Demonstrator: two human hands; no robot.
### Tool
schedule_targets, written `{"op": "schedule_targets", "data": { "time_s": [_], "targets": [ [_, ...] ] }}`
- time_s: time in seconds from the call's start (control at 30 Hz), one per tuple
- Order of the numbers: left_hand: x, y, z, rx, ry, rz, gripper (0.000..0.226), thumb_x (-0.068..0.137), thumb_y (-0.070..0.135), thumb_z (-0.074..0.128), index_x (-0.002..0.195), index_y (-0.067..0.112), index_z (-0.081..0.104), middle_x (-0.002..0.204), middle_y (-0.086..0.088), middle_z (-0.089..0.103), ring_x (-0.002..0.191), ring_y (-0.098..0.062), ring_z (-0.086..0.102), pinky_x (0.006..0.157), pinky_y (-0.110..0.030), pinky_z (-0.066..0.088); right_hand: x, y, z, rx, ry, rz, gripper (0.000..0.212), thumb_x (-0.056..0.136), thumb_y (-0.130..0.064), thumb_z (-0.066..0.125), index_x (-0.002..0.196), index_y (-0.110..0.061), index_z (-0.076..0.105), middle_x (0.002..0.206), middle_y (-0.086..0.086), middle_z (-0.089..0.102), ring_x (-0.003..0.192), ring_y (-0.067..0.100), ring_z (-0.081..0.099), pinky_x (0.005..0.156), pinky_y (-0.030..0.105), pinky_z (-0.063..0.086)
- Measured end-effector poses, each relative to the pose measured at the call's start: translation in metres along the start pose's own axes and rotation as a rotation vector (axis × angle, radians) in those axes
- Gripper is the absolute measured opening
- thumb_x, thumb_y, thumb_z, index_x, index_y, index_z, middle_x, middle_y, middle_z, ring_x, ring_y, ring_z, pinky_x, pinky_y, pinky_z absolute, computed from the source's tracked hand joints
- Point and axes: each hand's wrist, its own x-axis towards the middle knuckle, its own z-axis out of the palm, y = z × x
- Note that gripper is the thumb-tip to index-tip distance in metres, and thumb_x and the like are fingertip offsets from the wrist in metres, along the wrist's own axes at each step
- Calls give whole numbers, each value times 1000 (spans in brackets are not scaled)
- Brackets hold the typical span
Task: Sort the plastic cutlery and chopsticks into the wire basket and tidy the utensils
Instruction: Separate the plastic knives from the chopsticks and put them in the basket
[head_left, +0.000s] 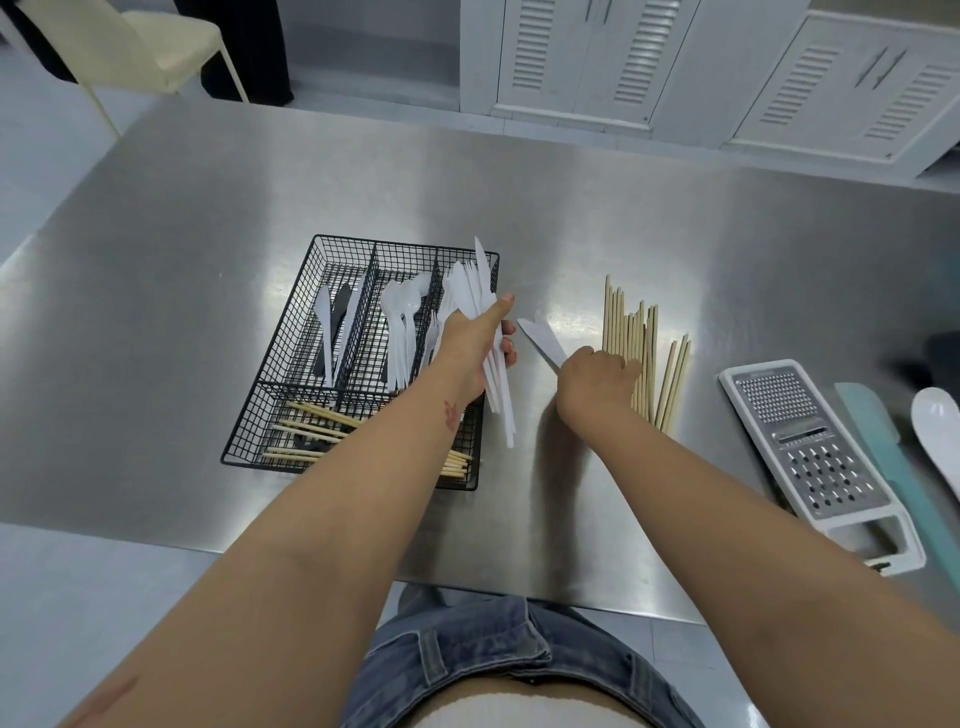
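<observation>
On the steel table (363, 182) sits a black wire basket (405, 244) – knives in its left slot, spoons (402, 312) in the middle, chopsticks across the front section. Flat grater (810, 447) lies far right, teal spatula (878, 431) just beside it. Loose chopsticks (631, 322) lie in a pile between basket and grater. Left hand (470, 343) grips a bundle of white plastic cutlery (480, 280) over the basket's right edge. Right hand (592, 382) is curled round a white knife (540, 338) on the table – knuckles touching the loose chopsticks.
</observation>
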Motion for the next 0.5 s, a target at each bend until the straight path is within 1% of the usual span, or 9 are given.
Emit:
{"op": "schedule_targets", "data": {
  "time_s": [0.13,0.2,0.23,0.3,0.33,0.37,0.43,0.47,0.5],
  "targets": [
    [0,-1,0,26,17,-16,26,87,23,74,102,7,60,66,-6,54,42,-12,43,43,-22,43,-4,4,1,17,-32,-21,28,89,-17,50,116,-13,54,118,7,58,112,26,51,97,40,32],
    [0,-1,1,44,21,-9,26,87,25,74,101,8,60,67,-5,52,42,-12,42,43,-21,41,-7,6,3,73,21,-43,29,89,-15,47,117,-9,51,116,10,58,108,28,54,90,38,35],
    [1,-1,1,56,23,1,26,87,26,74,99,8,60,67,-5,52,42,-12,42,43,-21,40,-9,7,2,107,75,-70,30,89,-13,46,118,-6,49,110,11,58,100,30,57,82,37,37],
    [1,-1,2,87,41,30,32,85,31,76,99,8,59,71,-5,52,42,-12,41,42,-22,39,-12,8,-3,228,151,-118,33,90,-8,43,122,0,43,90,8,54,72,28,55,64,32,36],
    [1,-1,3,103,54,45,40,82,36,77,103,7,58,73,-5,52,41,-12,41,42,-22,39,-14,9,-9,329,155,-128,33,92,-7,39,124,-1,37,80,4,52,61,25,51,56,31,34],
    [2,-1,4,113,64,59,51,80,42,78,109,6,58,76,-5,53,41,-12,42,42,-22,40,-15,9,-14,419,141,-147,30,95,-10,35,125,-3,33,72,2,51,54,23,47,50,30,31],
    [2,1,8,114,64,73,70,73,54,79,118,5,57,79,-5,54,43,-13,45,44,-23,42,-19,8,-25,474,158,-247,25,101,-19,28,123,-7,30,64,1,48,49,22,44,45,30,26],
    [2,3,10,118,66,73,74,69,58,80,118,6,59,77,-4,55,45,-14,47,45,-24,43,-23,8,-29,467,165,-309,25,103,-23,26,122,-8,31,63,1,48,48,22,44,45,30,26],
    [2,4,13,132,71,76,73,68,59,80,115,7,61,74,-4,55,48,-15,50,48,-25,45,-27,8,-31,457,173,-363,24,104,-25,25,121,-9,31,62,1,48,48,22,44,45,30,27]
  ]
}}
